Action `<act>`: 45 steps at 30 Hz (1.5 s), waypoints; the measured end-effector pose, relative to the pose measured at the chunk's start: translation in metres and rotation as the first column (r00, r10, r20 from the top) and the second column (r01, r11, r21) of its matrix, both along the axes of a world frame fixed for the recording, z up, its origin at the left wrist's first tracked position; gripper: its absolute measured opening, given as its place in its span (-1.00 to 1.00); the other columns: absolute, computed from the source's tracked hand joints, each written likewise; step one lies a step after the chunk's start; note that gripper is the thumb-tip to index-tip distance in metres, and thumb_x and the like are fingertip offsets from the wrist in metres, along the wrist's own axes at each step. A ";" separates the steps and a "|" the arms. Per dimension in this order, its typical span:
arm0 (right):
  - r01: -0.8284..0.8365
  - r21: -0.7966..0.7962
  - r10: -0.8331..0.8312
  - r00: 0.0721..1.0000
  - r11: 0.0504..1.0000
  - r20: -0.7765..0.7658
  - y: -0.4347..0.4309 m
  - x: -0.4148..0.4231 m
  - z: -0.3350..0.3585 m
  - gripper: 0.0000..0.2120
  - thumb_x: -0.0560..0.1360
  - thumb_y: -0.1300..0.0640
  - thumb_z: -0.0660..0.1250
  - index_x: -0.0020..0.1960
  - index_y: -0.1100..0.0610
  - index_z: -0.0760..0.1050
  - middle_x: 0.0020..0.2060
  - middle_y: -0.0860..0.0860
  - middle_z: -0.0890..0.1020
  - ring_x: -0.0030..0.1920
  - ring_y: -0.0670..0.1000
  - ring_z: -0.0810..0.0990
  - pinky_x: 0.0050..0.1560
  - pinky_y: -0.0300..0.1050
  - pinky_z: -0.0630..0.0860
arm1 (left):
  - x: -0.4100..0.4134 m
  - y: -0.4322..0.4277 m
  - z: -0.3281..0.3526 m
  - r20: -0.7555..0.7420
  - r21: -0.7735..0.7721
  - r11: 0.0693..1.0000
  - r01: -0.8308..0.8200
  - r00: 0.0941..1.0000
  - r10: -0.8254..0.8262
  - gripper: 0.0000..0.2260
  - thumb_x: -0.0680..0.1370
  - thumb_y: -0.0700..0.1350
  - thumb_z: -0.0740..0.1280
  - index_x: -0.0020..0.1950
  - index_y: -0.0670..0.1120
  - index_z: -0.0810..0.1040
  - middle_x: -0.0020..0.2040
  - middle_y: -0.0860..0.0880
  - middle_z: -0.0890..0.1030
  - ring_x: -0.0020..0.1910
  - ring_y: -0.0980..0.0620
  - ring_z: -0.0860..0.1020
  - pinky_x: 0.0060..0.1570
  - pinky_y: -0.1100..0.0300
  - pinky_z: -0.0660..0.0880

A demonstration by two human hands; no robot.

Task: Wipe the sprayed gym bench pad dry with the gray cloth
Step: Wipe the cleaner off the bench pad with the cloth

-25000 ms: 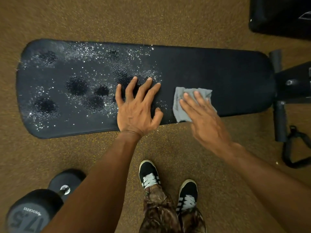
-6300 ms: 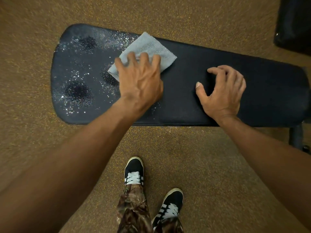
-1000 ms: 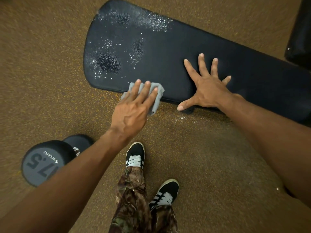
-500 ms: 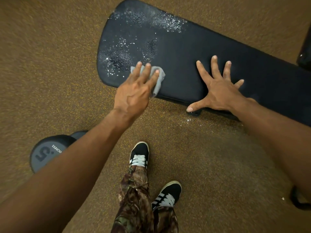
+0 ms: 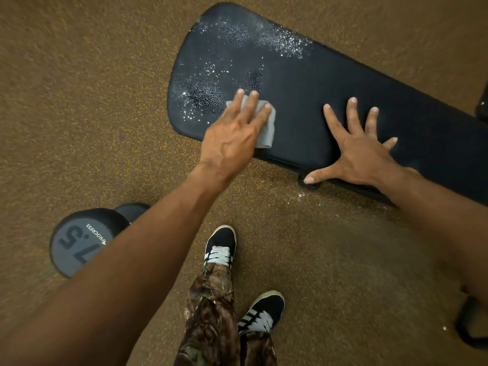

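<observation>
Gray cloth (image 5: 268,124) half-hidden under flat left hand (image 5: 232,140); right hand (image 5: 361,154) splayed on cropped pad (image 5: 330,83).

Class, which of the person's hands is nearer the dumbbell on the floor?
Left. The left hand presses the gray cloth beyond and right of the dumbbell; the right hand lies spread on the bench pad, farther right.

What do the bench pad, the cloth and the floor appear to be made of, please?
Bench pad: probably black vinyl or similar upholstery, matte; spray droplets bead on it instead of soaking in. Cloth: soft gray fabric, possibly microfiber; it crumples under the flat left hand. Floor: likely rubber gym flooring, brown with yellow flecks and a grainy look.
</observation>
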State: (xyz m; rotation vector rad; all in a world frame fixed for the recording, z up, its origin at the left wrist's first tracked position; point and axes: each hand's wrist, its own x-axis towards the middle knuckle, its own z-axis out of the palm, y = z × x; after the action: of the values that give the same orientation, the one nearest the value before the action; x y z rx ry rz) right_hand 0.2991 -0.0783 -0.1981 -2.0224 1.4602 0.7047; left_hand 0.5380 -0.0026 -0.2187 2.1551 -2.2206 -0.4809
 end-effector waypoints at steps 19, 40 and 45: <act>0.021 -0.027 -0.021 1.000 0.999 -0.016 0.000 0.001 -0.002 0.40 -0.03 -0.57 0.43 0.46 -0.37 -0.46 0.50 -0.10 -0.51 0.49 0.27 -0.49 0.24 0.72 -0.11 | -0.035 -0.035 0.014 -0.098 -0.066 0.996 -0.063 0.994 0.057 -0.50 0.59 -0.19 0.12 0.55 0.03 0.33 0.60 -0.10 0.25 0.60 -0.23 0.11 0.53 -0.14 0.18; 0.531 0.588 -0.710 0.037 0.610 0.703 0.006 0.056 0.036 -0.68 0.55 0.14 0.39 0.27 0.22 0.53 0.08 0.06 0.70 0.09 0.05 0.69 0.05 -0.02 0.64 | -0.010 -0.031 0.041 -0.864 0.502 0.827 -0.252 -0.101 0.493 -0.69 0.58 -0.04 0.40 0.23 -0.20 0.58 0.10 -0.18 0.70 0.01 -0.13 0.71 -0.10 0.01 0.65; 0.519 0.478 -0.614 0.120 0.709 0.780 0.003 0.050 0.034 -0.76 0.53 0.05 0.37 0.12 0.17 0.57 -0.02 0.02 0.70 0.02 0.00 0.68 0.01 -0.08 0.62 | 0.006 -0.026 0.035 -0.911 0.411 0.903 -0.122 -0.027 0.411 -0.46 0.54 -0.28 0.44 0.41 0.08 0.34 0.16 -0.24 0.65 0.10 -0.18 0.68 -0.01 -0.21 0.65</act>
State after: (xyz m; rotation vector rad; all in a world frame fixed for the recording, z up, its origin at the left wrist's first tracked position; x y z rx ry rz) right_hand 0.3489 -0.0749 -0.1642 -1.1134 1.2152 -0.6694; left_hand 0.5444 -0.0290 -0.1840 1.2512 -0.8317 -1.6165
